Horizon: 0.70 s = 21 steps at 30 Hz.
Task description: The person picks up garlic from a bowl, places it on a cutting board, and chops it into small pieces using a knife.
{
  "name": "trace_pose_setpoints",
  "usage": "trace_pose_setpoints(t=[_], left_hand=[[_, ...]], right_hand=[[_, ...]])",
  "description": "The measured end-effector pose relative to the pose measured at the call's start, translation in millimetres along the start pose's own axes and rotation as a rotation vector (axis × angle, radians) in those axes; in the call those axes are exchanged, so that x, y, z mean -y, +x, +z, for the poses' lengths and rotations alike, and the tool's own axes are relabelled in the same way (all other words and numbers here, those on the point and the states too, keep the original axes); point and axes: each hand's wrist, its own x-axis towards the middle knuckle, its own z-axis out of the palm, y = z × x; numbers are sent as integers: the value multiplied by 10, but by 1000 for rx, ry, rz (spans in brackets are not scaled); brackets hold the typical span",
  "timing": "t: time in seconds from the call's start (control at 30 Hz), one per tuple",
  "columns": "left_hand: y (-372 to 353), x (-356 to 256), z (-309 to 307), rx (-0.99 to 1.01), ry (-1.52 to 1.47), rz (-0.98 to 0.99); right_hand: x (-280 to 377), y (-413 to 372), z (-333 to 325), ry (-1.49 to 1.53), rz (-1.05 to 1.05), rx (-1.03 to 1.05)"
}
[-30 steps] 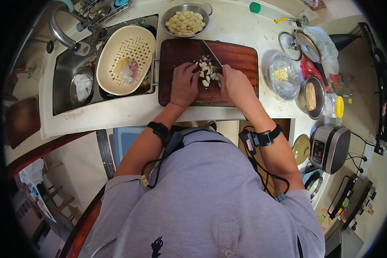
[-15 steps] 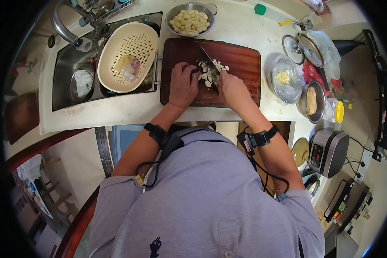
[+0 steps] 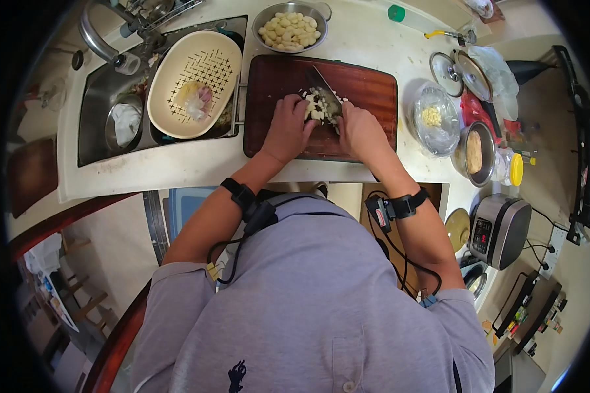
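A dark red-brown cutting board (image 3: 377, 88) lies on the counter with a small pile of chopped garlic (image 3: 316, 108) near its middle. My right hand (image 3: 362, 131) is wrapped around the handle of a kitchen knife (image 3: 326, 84); the blade points away and to the left, at the right side of the pile. At the pile's left edge is my left hand (image 3: 286, 130), fingers curved and thumb apart, touching the garlic pieces. Its fingertips are partly hidden, but nothing shows in its grasp.
Behind the board stands a metal colander of whole peeled cloves (image 3: 290, 31). A cream plastic basket (image 3: 226, 62) with peelings sits over the sink (image 3: 95, 141) at left. To the right are a plastic-covered bowl of chopped garlic (image 3: 432, 141) and a metal bowl (image 3: 482, 180).
My left hand has moved right, onto the garlic pieces. The knife has shifted slightly right with my right hand, and the pieces lie closer together.
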Motion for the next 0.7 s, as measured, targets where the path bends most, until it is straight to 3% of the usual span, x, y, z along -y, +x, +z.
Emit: trace_pose_setpoints(t=[0.27,0.7], left_hand=[[-26,60,-12,-87,-121,-69],[-37,100,55,-157,-104,-19]], right_hand=[[153,-46,-54,-14,8,24],[249,-27,-71,-36,20,33]])
